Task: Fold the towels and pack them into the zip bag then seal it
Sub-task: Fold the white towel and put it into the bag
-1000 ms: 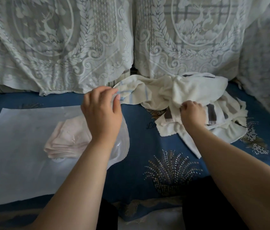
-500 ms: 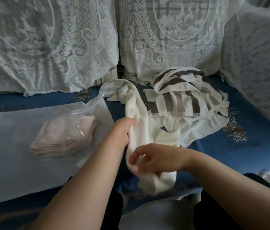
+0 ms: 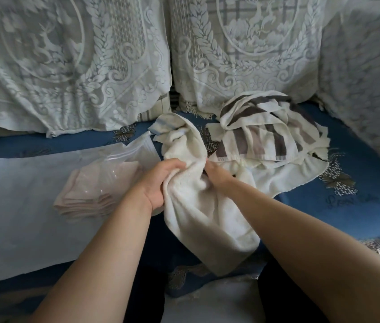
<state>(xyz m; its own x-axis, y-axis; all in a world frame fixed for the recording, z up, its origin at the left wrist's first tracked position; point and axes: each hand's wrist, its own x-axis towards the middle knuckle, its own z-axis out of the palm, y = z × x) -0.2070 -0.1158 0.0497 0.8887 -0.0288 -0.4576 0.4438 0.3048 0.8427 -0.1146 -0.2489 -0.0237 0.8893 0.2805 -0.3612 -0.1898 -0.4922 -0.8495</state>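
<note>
**Cream towel in both hands, mid-seat**

Your left hand grips the bunched cream towel, fingers curled into it. Your right hand appears to clutch its other side; fingers partly hidden. Zip bag, holding a folded pink towel, lies left. Striped towel sits heaped toward the blue seat's back edge.

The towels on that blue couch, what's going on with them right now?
A person is handling a cream towel with both hands: the left hand grips its bunched side and the right hand holds it from the other side, so it hangs crumpled, not yet folded. A striped towel lies in a loose heap behind it. To the left, the zip bag lies flat and already holds a folded pink towel; whether its mouth is sealed I cannot tell.
</note>
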